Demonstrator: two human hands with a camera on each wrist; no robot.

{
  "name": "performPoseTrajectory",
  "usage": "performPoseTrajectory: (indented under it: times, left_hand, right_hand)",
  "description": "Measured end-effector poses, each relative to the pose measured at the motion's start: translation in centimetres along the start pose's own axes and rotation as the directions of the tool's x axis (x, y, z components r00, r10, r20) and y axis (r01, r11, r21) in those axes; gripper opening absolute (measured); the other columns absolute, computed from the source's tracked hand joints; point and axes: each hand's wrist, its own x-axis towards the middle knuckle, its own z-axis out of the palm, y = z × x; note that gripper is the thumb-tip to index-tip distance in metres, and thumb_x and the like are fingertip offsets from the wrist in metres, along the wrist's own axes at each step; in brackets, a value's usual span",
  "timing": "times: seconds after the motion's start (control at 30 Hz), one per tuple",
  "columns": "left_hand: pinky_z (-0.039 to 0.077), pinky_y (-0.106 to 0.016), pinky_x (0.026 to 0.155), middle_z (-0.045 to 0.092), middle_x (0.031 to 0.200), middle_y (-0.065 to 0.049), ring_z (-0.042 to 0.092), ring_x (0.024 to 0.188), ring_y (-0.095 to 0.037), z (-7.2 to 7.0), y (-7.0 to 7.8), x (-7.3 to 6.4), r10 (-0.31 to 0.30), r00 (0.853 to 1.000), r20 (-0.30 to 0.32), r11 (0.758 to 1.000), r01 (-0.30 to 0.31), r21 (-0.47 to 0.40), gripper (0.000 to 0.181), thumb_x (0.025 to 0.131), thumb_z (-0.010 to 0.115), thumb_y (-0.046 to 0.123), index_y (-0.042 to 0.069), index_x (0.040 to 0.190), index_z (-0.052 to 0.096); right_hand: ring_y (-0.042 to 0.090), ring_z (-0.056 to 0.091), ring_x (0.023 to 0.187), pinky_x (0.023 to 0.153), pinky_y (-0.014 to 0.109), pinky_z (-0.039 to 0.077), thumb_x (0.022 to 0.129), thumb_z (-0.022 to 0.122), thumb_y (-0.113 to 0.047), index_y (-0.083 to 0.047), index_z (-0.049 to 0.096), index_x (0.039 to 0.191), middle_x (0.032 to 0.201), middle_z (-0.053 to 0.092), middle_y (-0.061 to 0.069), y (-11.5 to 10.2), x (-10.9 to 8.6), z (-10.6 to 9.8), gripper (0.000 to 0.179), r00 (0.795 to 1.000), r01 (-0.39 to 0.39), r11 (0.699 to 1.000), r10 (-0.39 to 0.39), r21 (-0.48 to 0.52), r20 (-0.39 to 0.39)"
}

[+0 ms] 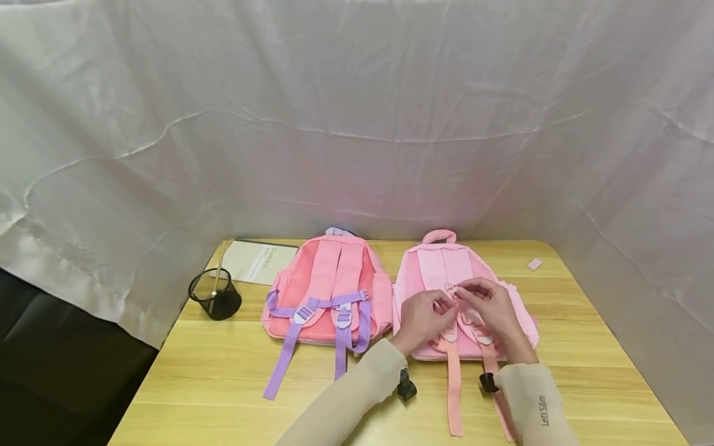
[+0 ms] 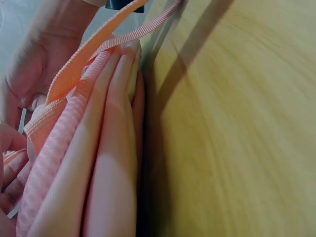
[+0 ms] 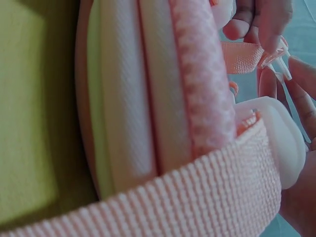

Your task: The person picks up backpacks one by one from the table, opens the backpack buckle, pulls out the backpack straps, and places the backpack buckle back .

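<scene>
A light pink backpack (image 1: 429, 272) lies with its shoulder straps up, right of the table's middle. Over its straps, my left hand (image 1: 428, 316) and right hand (image 1: 491, 303) meet fingertip to fingertip. A small white plastic buckle (image 3: 282, 58) shows between them, on a short orange chest strap (image 3: 242, 57). Left fingers pinch the strap where it enters the buckle, while fingertips of the right hand grip the buckle's far side. Lower down, a white strap adjuster (image 3: 284, 140) sits close to the right palm. Two orange webbing tails (image 1: 454, 390) hang toward the front edge.
Beside it on the left lies a coral pink backpack (image 1: 318, 266) with purple straps (image 1: 287, 362). Farther left are a black mesh pen cup (image 1: 223, 302) holding a thin stick and a notebook (image 1: 253, 263). A small pale pink block (image 1: 534, 264) rests at back right. Grey curtains enclose the table.
</scene>
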Motion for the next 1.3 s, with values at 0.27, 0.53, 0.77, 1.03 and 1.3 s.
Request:
performPoseTrajectory:
  times: [0.27, 0.53, 0.77, 1.03, 1.3]
  left_hand:
    - [0.038, -0.013, 0.065, 0.065, 0.072, 0.021, 0.051, 0.065, 0.01, 0.13, 0.18, 0.22, -0.018, 1.0, -0.009, 1.0, 0.018, -0.001, 0.012, 0.089, 0.075, 0.039, 0.031, 0.081, 0.072]
    - [0.038, -0.013, 0.064, 0.062, 0.069, 0.022, 0.05, 0.062, 0.01, -0.31, 0.07, 0.22, 0.007, 1.0, 0.03, 1.0, -0.006, -0.03, 0.011, 0.087, 0.078, 0.037, 0.031, 0.08, 0.073]
    - [0.037, -0.013, 0.067, 0.062, 0.069, 0.023, 0.05, 0.064, 0.01, -0.08, -0.21, 0.24, 0.043, 0.997, 0.07, 0.999, -0.041, -0.024, 0.008, 0.086, 0.079, 0.034, 0.03, 0.079, 0.075]
    - [0.036, -0.012, 0.066, 0.062, 0.069, 0.022, 0.049, 0.064, 0.01, -0.04, -0.25, 0.07, 0.055, 0.993, 0.109, 0.998, -0.055, 0.001, 0.008, 0.083, 0.08, 0.032, 0.029, 0.078, 0.074]
    - [0.037, -0.011, 0.065, 0.062, 0.068, 0.022, 0.049, 0.063, 0.01, 0.02, -0.58, -0.05, 0.071, 0.993, 0.099, 0.997, -0.07, -0.019, 0.008, 0.083, 0.079, 0.03, 0.029, 0.078, 0.073]
  right_hand:
    - [0.0, 0.072, 0.089, 0.081, 0.017, 0.057, 0.097, 0.072, -0.009, 0.013, 0.065, 0.117, 0.095, 0.075, -0.015, -0.12, -0.04, -0.04, 0.031, 1.0, 0.009, 1.0, -0.008, 0.019, -0.009]
    - [0.002, 0.073, 0.089, 0.082, 0.018, 0.057, 0.098, 0.072, -0.009, 0.016, 0.063, 0.117, 0.095, 0.076, -0.014, 0.0, 0.08, 0.05, 0.032, 1.0, 0.0, 0.997, 0.001, 0.072, -0.019]
    - [0.003, 0.074, 0.088, 0.082, 0.017, 0.057, 0.097, 0.072, -0.007, 0.015, 0.064, 0.116, 0.094, 0.077, -0.012, 0.05, 0.08, 0.04, 0.031, 0.999, 0.002, 0.991, 0.003, 0.133, -0.042]
    - [0.003, 0.073, 0.086, 0.08, 0.017, 0.058, 0.096, 0.071, -0.002, 0.018, 0.063, 0.113, 0.093, 0.077, -0.012, 0.11, 0.17, 0.13, 0.027, 0.997, 0.059, 0.986, -0.05, 0.157, -0.065]
    - [0.002, 0.073, 0.084, 0.078, 0.017, 0.058, 0.096, 0.07, 0.0, 0.018, 0.063, 0.112, 0.093, 0.076, -0.013, -0.04, 0.25, 0.23, 0.025, 0.995, 0.079, 0.986, -0.069, 0.146, -0.074]
